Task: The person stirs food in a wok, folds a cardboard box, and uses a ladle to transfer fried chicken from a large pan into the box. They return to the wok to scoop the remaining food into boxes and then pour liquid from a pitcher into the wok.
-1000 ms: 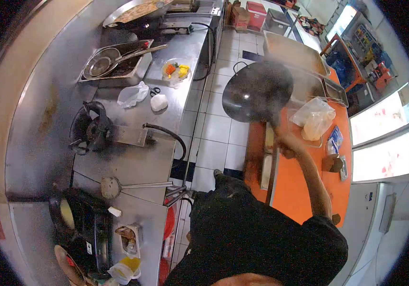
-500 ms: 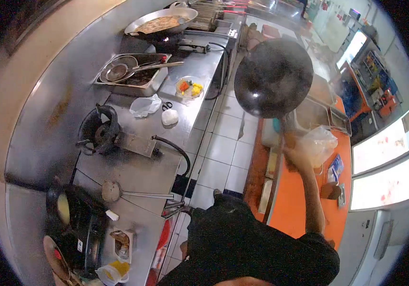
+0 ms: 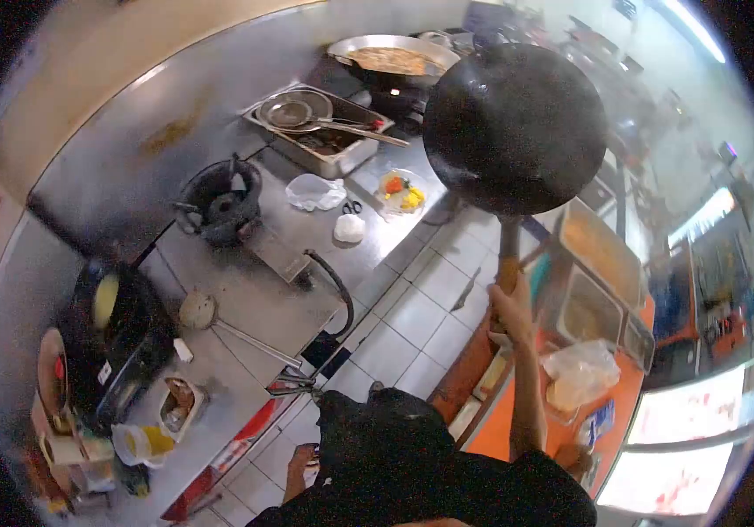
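My right hand (image 3: 510, 307) is closed round the wooden handle of a dark, round wok (image 3: 515, 127). The wok is held up at arm's length over the floor between the two counters, its broad dark face towards me. Low beside my body hangs my left hand (image 3: 301, 458), partly covered by my dark shirt, with a whitish patch next to it; its fingers are too small and blurred to make out. A burner (image 3: 223, 204) with no pan on it stands on the steel counter (image 3: 245, 290) to the left.
A large pan of food (image 3: 394, 60) sits over a flame at the back. Nearer are strainers (image 3: 296, 111) over a metal tray, scissors (image 3: 352, 205) and a ladle (image 3: 199, 310). On the right, an orange counter (image 3: 493, 430) bears metal containers and a plastic bag (image 3: 580, 369).
My view has turned, shifting the counters in the frame. The wok, still in my right hand, shows higher and larger, its handle now in plain sight. My left hand shows more clearly.
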Available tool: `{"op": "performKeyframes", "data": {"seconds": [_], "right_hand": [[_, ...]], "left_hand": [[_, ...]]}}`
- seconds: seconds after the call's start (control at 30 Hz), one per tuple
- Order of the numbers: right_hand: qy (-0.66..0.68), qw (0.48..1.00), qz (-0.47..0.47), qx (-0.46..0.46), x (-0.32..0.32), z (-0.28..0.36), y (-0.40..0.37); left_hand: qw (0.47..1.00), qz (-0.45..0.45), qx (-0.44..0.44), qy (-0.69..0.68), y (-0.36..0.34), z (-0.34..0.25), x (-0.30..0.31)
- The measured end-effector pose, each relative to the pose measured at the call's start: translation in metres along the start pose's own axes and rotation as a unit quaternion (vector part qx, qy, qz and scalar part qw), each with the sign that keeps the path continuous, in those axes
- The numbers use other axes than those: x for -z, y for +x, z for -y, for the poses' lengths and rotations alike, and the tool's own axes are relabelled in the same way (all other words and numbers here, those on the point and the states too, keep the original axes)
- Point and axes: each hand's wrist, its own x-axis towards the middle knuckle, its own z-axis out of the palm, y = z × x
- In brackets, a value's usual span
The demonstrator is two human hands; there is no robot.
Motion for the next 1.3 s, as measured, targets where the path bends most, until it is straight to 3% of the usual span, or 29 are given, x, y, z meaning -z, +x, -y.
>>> {"op": "performKeyframes", "data": {"seconds": [0.1, 0.13, 0.3, 0.37, 0.43, 0.5, 0.57, 0.8, 0.9, 0.97, 1.07, 1.23, 1.3], "right_hand": [[0.148, 0.983, 0.104, 0.032, -0.042, -0.024, 0.042], [0.165, 0.978, 0.13, 0.019, -0.059, -0.021, 0.049], [0.249, 0.932, 0.261, 0.019, -0.144, -0.022, 0.087], [0.255, 0.922, 0.291, 0.013, -0.175, -0.011, 0.092], [0.258, 0.901, 0.348, 0.003, -0.204, 0.004, 0.099], [0.269, 0.887, 0.376, -0.015, -0.236, 0.011, 0.104], [0.302, 0.846, 0.437, -0.04, -0.263, 0.019, 0.109], [0.289, 0.785, 0.532, -0.131, -0.35, 0.025, 0.107], [0.252, 0.778, 0.551, -0.163, -0.374, 0.025, 0.116], [0.239, 0.76, 0.58, -0.169, -0.384, 0.026, 0.119], [0.218, 0.777, 0.566, -0.165, -0.396, 0.028, 0.121], [0.186, 0.746, 0.621, -0.151, -0.403, 0.041, 0.115], [0.171, 0.743, 0.621, -0.183, -0.413, 0.051, 0.123]], "left_hand": [[1.0, 0.016, -0.002, -0.007, -0.003, -0.002, 0.001], [0.998, 0.061, -0.023, 0.003, 0.02, 0.011, 0.01], [0.999, -0.028, 0.018, -0.001, -0.016, -0.051, 0.015], [0.997, -0.03, -0.052, 0.041, -0.037, -0.084, 0.017], [0.996, -0.051, -0.058, 0.037, -0.055, -0.116, 0.013], [0.973, -0.095, -0.129, 0.167, -0.051, -0.125, 0.02], [0.967, -0.105, -0.147, 0.181, -0.039, -0.125, 0.024], [0.936, -0.208, -0.272, 0.086, -0.059, -0.161, 0.014], [0.932, -0.234, -0.263, 0.086, -0.07, -0.183, 0.009], [0.928, -0.269, -0.257, -0.001, -0.066, -0.189, -0.003], [0.923, -0.285, -0.254, -0.052, -0.058, -0.209, -0.013], [0.917, -0.33, -0.225, 0.006, -0.054, -0.251, -0.031], [0.904, -0.339, -0.258, -0.032, -0.062, -0.278, -0.035]]}}
